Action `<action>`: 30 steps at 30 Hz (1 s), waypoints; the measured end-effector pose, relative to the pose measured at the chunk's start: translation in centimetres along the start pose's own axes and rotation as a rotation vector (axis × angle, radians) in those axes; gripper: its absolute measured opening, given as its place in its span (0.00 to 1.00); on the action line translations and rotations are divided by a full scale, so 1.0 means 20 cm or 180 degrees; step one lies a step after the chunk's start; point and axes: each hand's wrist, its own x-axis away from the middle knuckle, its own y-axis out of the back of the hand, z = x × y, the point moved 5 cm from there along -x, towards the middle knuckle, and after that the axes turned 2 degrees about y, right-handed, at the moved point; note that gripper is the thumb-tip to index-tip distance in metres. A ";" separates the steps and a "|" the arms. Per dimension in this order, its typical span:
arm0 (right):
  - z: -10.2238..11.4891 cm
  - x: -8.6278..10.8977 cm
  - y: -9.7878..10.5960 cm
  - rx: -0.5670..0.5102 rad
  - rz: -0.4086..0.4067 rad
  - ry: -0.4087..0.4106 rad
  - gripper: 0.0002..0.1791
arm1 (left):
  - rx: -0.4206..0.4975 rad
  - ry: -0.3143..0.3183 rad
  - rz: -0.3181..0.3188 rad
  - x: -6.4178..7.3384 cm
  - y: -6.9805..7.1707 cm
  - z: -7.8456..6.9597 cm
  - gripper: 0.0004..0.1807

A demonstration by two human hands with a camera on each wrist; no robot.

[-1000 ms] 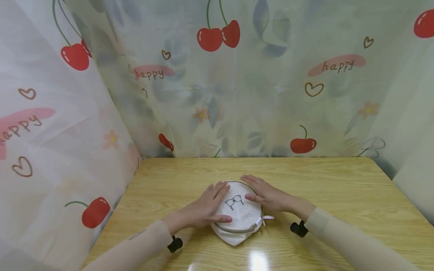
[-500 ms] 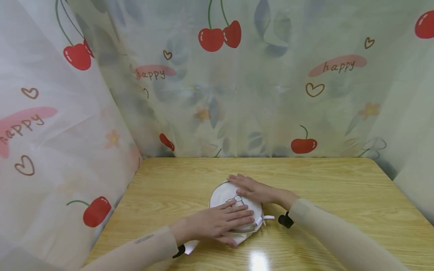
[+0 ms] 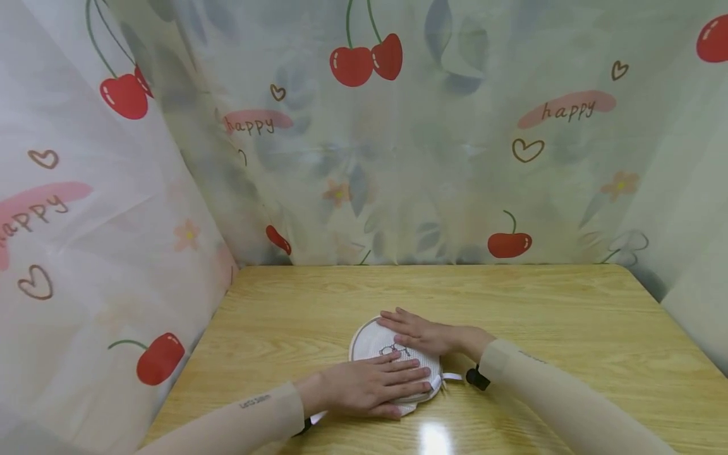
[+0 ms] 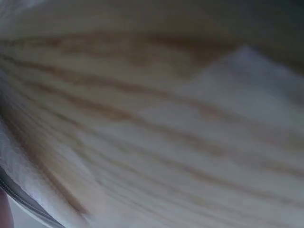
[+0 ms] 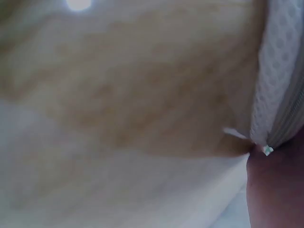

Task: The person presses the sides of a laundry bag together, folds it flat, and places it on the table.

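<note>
On the wooden table lies a round white mesh laundry bag (image 3: 364, 341) with a grey zipped rim and a small line drawing on top. My left hand (image 3: 370, 385) rests flat across its near part, fingers straight and pointing right. Over the far right part lies my right hand (image 3: 423, 333), also with straight fingers, pointing left. Between them the drawing is partly covered. A white tab (image 3: 452, 376) sticks out at the bag's right side. In the left wrist view the zipper (image 4: 23, 197) shows at the lower left; the right wrist view shows the honeycomb mesh side (image 5: 278, 71) of the laundry bag.
The wooden table (image 3: 546, 303) reaches back to a curtain (image 3: 432, 158) printed with cherries and hearts, which also hangs along the left side. A black wrist camera (image 3: 476, 379) sits under the right sleeve. Light glares off the table's near part.
My left hand has moved from the laundry bag's left edge onto its near top. The right hand has slid left over it. The bag has shifted slightly towards me.
</note>
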 end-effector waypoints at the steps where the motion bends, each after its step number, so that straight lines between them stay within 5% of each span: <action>1: 0.00 0.00 -0.01 0.0050 -0.0012 0.0006 0.31 | 0.0017 -0.0010 0.0003 0.00 0.00 0.00 0.38; 14: -0.01 0.01 -0.04 0.0526 -0.0046 0.0001 0.31 | 0.0322 -0.0115 0.0019 -0.01 0.00 0.00 0.36; 30: -0.03 0.02 0.02 0.0223 -0.0044 -0.0045 0.31 | 0.0281 0.0015 -0.0053 -0.05 -0.02 0.00 0.38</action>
